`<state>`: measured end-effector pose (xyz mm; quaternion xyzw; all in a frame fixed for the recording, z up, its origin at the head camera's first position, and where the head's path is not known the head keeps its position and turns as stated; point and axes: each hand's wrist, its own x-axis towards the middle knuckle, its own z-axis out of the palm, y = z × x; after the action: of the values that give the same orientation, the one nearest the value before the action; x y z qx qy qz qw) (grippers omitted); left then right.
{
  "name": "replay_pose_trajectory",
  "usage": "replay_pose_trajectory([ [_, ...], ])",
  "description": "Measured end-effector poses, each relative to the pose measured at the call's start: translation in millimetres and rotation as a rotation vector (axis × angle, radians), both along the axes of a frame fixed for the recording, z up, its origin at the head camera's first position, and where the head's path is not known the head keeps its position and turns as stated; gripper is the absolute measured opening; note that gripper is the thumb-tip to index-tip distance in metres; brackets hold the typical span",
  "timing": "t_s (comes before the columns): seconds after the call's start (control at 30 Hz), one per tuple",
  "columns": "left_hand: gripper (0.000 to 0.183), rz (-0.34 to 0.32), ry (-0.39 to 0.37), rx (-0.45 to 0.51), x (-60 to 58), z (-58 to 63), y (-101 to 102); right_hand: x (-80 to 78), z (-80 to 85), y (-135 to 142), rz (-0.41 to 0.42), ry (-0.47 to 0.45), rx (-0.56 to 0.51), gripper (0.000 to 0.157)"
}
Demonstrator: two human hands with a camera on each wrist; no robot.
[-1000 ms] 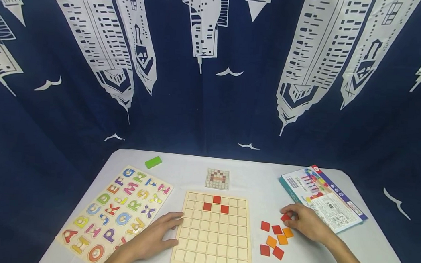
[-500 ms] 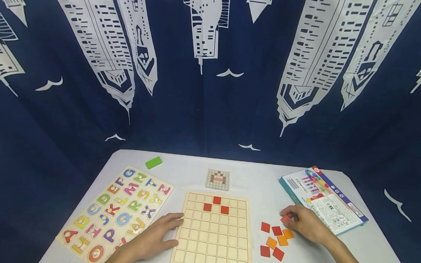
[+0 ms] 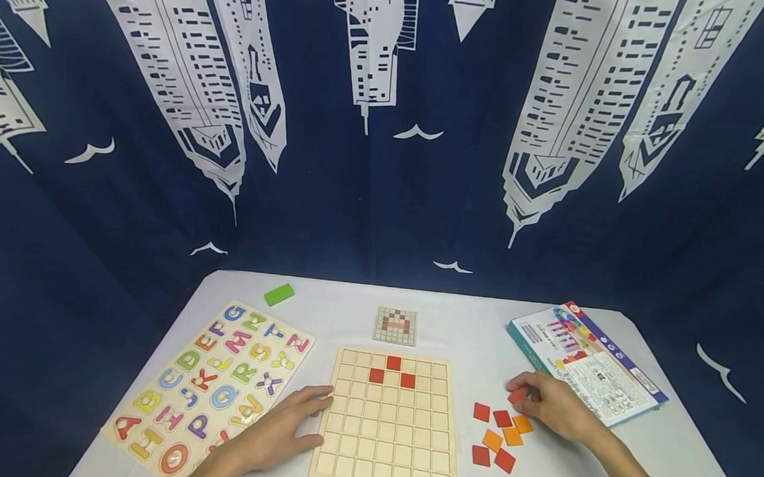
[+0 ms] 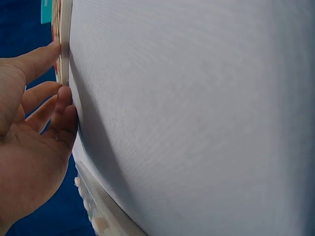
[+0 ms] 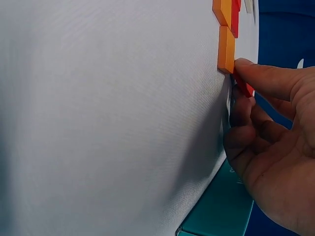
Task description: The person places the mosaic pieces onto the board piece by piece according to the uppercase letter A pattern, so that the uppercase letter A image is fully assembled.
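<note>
My left hand (image 3: 285,431) touches the left edge of a wooden grid board (image 3: 380,429) with its fingertips and thumb, the fingers fairly straight. Three red tiles sit in the board's upper cells, one red tile (image 3: 393,363) in the top row and two in the row below. At the right, my right hand (image 3: 558,406) pinches a red tile (image 5: 243,84) between thumb and fingers, close to the table. Beside it lie several loose red tiles (image 3: 481,455) and three orange tiles (image 3: 492,440); an orange tile (image 5: 226,49) is nearest the right thumb.
A small pattern card (image 3: 395,325) lies behind the board. An alphabet puzzle (image 3: 221,396) fills the left side, with a green block (image 3: 278,295) beyond it. A flat box (image 3: 587,360) lies at the right, just behind the right hand. A patterned blue cloth (image 3: 371,194) hangs at the back.
Almost nothing differs. The right hand, with the red tile between its fingers, has shifted only very slightly; the left hand has stayed at the board's edge.
</note>
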<state>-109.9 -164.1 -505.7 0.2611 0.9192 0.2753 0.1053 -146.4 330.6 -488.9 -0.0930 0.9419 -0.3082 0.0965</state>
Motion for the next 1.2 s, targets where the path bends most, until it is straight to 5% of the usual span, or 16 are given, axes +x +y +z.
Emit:
replay_pose_trajectory([
  [0.6, 0.061, -0.012, -0.002, 0.001, -0.8, 0.1, -2, -5.9, 0.2, -11, 0.038, 0.046, -0.051, 0.021],
  [1.2, 0.06, -0.002, -0.005, 0.007, 0.5, 0.5, 0, -18.9, 2.9, -49, 0.035, 0.071, -0.097, 0.02],
])
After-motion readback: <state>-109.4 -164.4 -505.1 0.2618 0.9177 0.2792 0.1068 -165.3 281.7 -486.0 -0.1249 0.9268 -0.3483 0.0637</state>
